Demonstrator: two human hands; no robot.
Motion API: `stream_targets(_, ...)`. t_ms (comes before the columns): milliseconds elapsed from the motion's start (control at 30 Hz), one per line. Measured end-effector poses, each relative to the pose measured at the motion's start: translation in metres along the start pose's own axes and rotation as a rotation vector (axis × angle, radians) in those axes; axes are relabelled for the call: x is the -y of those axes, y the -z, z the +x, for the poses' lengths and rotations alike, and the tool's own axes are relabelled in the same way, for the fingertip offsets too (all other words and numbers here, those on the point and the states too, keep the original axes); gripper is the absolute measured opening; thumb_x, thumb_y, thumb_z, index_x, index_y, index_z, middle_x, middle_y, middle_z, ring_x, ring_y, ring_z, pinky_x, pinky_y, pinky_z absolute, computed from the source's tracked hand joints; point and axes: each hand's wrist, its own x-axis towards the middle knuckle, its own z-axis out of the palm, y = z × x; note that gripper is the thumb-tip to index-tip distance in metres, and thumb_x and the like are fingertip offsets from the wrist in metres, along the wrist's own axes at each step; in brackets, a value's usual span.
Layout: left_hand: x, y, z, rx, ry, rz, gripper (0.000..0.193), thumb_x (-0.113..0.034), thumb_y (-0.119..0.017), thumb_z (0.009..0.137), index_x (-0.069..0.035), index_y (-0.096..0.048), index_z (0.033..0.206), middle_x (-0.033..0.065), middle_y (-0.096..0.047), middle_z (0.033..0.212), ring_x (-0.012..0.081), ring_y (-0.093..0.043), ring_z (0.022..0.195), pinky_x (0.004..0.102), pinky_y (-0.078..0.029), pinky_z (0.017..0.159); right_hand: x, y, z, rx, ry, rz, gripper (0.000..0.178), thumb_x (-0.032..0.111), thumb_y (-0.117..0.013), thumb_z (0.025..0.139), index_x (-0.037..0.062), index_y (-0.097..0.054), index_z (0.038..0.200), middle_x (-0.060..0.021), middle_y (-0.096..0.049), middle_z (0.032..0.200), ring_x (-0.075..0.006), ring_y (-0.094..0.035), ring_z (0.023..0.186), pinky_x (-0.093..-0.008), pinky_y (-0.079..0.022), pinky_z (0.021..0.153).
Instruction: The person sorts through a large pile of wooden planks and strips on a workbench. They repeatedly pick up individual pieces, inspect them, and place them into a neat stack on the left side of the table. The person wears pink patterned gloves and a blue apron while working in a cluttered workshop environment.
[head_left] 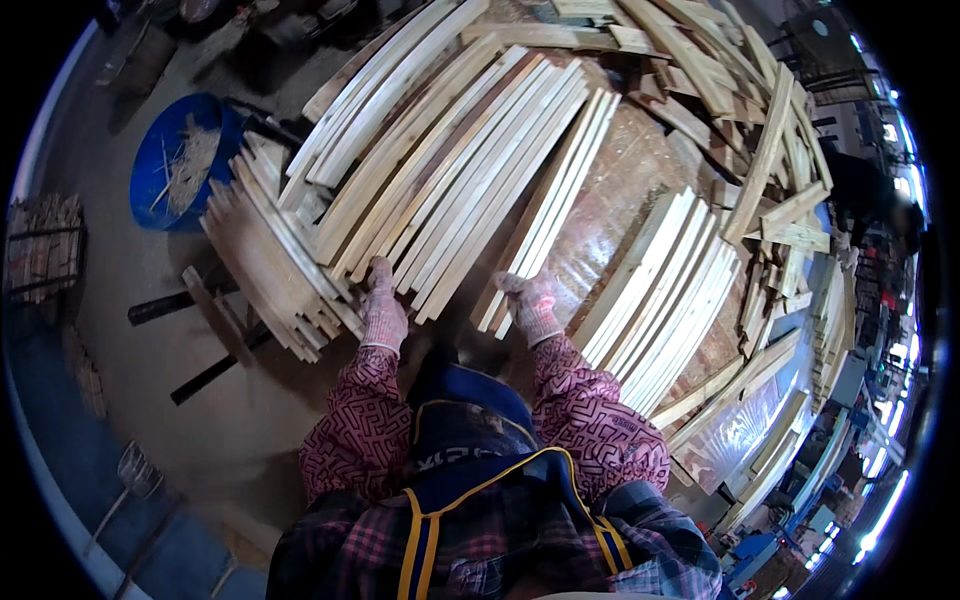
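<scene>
Both my hands wear knit work gloves. My left hand point(384, 312) rests on the near ends of a wide fan of long pale wooden slats point(440, 170) lying on a workbench. My right hand point(531, 305) presses on the near end of a narrower bundle of slats point(553, 205) just to the right of that fan. Whether either hand grips a slat or only lies on top cannot be made out. My patterned sleeves and dark apron with yellow straps fill the lower middle.
A further stack of slats point(665, 290) lies right of my right hand. Shorter boards point(265, 265) are stacked at the bench's left edge. Loose offcuts point(770, 180) pile up at the far right. A blue tub point(175, 160) with shavings stands on the floor at left.
</scene>
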Motion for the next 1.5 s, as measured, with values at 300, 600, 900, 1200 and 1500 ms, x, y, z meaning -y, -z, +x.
stream_targets(300,0.005,-0.023,-0.016,-0.135,-0.025,0.040,0.117,-0.080,-0.068,0.070,-0.007,-0.031,0.153,0.0152,-0.043,0.149,0.0298,-0.045,0.134,0.0482,-0.037,0.111,0.004,0.034,-0.003,0.033,0.014,0.055,0.081,-0.025,-0.059,0.073,0.0005,-0.032,0.145,-0.0202,-0.063,0.098,-0.0324,-0.068,0.078,-0.0414,-0.060,0.069)
stream_targets(600,0.070,-0.036,-0.075,0.097,-0.258,0.500,0.074,-0.058,-0.065,0.089,-0.006,-0.050,0.140,0.0123,-0.060,0.131,0.0277,-0.056,0.118,0.0396,-0.041,0.106,-0.013,0.063,0.016,0.151,-0.026,-0.010,0.065,-0.017,-0.071,0.070,-0.0070,-0.048,0.130,-0.0169,-0.068,0.106,-0.0302,-0.069,0.093,-0.0386,-0.058,0.084)
stream_targets(900,-0.014,-0.222,-0.123,0.049,-0.620,1.655,0.119,-0.076,-0.067,0.071,-0.022,-0.006,0.158,0.0241,-0.001,0.163,0.0404,-0.002,0.151,0.0529,-0.010,0.121,0.012,0.079,-0.006,0.040,-0.028,-0.043,0.053,-0.013,-0.062,0.079,-0.0005,-0.050,0.129,-0.0147,-0.068,0.098,-0.0262,-0.070,0.076,-0.0348,-0.060,0.066)
stream_targets(1200,-0.073,-0.235,-0.097,0.258,-0.637,1.478,0.122,-0.028,-0.081,0.066,-0.014,-0.003,0.158,0.0276,-0.025,0.156,0.0369,-0.025,0.147,0.0481,-0.025,0.118,0.025,0.056,-0.020,0.081,-0.118,-0.330,0.069,-0.015,-0.063,0.082,0.0020,-0.033,0.142,-0.0183,-0.072,0.093,-0.0298,-0.073,0.079,-0.0329,-0.062,0.065)
stream_targets(1500,-0.080,0.035,-0.057,0.900,-0.229,0.092,0.068,-0.016,-0.066,0.080,0.002,-0.041,0.141,0.0207,-0.061,0.121,0.0316,-0.065,0.103,0.0395,-0.060,0.082,0.011,-0.081,-0.033,0.065,-0.058,-0.809,0.127,0.033,-0.082,0.069,-0.0002,0.004,0.156,-0.0272,-0.041,0.149,-0.0322,-0.049,0.134,-0.0328,-0.040,0.110)
